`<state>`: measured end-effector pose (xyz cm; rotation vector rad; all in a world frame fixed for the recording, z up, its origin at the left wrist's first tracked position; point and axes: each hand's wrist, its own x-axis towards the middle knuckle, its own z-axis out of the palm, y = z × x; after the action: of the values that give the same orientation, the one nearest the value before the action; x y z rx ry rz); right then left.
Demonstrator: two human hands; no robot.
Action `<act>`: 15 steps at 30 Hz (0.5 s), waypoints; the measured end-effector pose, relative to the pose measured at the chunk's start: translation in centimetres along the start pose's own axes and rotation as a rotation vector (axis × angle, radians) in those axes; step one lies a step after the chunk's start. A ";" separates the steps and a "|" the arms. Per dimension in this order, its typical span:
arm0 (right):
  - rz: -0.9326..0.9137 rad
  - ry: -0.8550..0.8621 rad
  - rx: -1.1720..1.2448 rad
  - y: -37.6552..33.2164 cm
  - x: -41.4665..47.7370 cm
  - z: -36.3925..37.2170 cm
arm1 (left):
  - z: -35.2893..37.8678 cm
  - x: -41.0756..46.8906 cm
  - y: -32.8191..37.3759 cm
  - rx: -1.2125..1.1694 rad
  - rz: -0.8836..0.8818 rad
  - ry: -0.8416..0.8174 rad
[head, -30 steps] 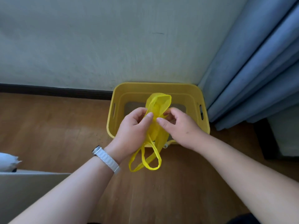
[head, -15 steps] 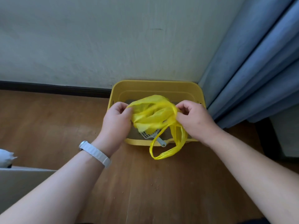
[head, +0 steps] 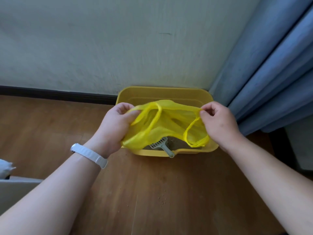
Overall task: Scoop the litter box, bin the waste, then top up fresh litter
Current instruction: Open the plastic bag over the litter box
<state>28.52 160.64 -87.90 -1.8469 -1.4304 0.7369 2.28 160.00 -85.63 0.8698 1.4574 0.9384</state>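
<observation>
Nearest to the camera, two bare forearms reach forward over a wooden floor [head: 50,126], and a white wristband [head: 89,155] sits on the left wrist. A few litter crumbs [head: 162,200] lie on the floor between the arms. The left hand [head: 116,126] grips one side of a yellow plastic bag [head: 169,122], and the right hand [head: 218,122] pinches the other side, so the bag is stretched wide above the yellow litter box [head: 162,89]. Under the bag, a pale scoop [head: 160,145] lies in the sandy litter [head: 177,143], and its handle rests over the near rim. The box stands against the wall [head: 118,48], just beside a blue curtain [head: 271,73].
</observation>
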 end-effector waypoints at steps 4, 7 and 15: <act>0.072 0.081 0.078 1.2 1.0 -0.9 | -0.6 0.1 -1.4 0.652 0.234 -0.041; 0.083 0.107 0.045 1.8 1.2 -1.7 | -1.1 0.3 -1.6 0.856 0.232 -0.018; 0.081 0.037 0.039 1.9 0.8 -2.2 | -0.8 0.3 -2.4 0.873 0.227 0.057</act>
<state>31.48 160.71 -88.10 -1.8878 -1.3161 0.7613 1.44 159.23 -87.87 1.6748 1.8677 0.4523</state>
